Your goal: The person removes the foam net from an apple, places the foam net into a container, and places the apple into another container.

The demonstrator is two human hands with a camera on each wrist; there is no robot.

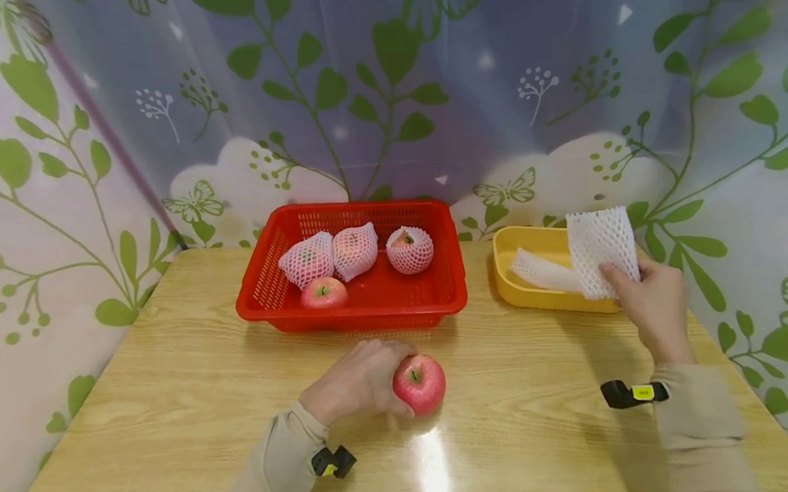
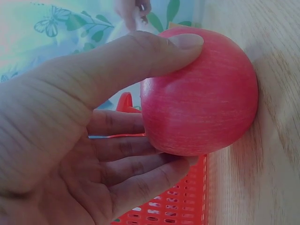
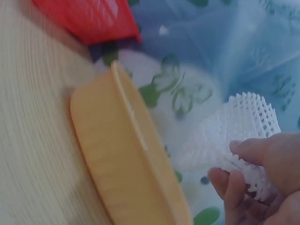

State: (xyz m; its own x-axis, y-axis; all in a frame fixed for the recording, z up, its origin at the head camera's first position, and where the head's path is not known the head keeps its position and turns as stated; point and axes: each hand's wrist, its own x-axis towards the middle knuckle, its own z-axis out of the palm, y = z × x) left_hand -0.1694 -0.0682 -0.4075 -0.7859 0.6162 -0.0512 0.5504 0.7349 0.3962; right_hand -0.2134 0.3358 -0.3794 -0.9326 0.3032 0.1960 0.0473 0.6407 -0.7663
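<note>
My left hand (image 1: 368, 381) grips a red apple (image 1: 421, 384) on the table in front of the red basket. In the left wrist view its thumb lies over the apple (image 2: 201, 93) and the fingers curve under the other side. My right hand (image 1: 652, 301) pinches a flat white foam net sleeve (image 1: 601, 251) between thumb and fingers, held up above the yellow tray (image 1: 537, 298). The right wrist view shows the net (image 3: 234, 131) hanging from the fingertips beside the tray's rim. Another white foam net (image 1: 541, 272) lies inside the tray.
The red basket (image 1: 351, 319) stands at the back middle. Inside are three apples in foam nets, one of them a netted apple (image 1: 410, 250) at the right, and one bare apple (image 1: 324, 293) at the front. A patterned curtain (image 1: 374, 91) hangs behind the wooden table (image 1: 183, 383).
</note>
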